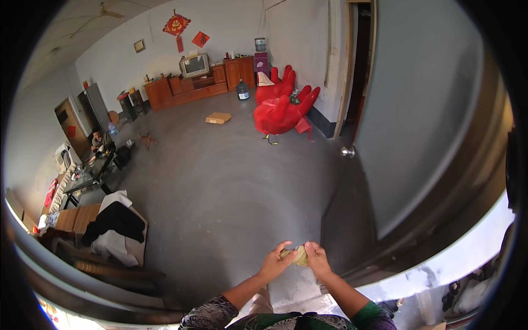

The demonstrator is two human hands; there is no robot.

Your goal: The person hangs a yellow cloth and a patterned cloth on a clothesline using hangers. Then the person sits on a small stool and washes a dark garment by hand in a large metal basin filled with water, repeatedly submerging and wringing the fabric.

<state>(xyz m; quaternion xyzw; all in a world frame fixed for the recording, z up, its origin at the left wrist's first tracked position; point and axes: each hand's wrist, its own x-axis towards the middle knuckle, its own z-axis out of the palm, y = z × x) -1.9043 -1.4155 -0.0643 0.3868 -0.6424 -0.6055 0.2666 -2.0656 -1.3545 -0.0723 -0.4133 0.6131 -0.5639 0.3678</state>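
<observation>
Both hands are together in front of my body, near the lower middle of the view. Between them is a small tan bundle [300,257] that looks twisted or folded; I cannot make out whether it is cord or cloth. My left hand [274,262] curls around its left end, index finger raised in an arch. At its right end, my right hand [317,260] grips it with the thumb on top and the fingers mostly hidden beneath.
To my right is a grey door [423,110] with a metal knob [347,152]. Red-covered chairs [278,114], a flat cardboard box [218,118] and a water bottle [242,89] stand farther off. Draped seating [118,242] is at left; a person [100,141] sits beyond by a dark table [88,177].
</observation>
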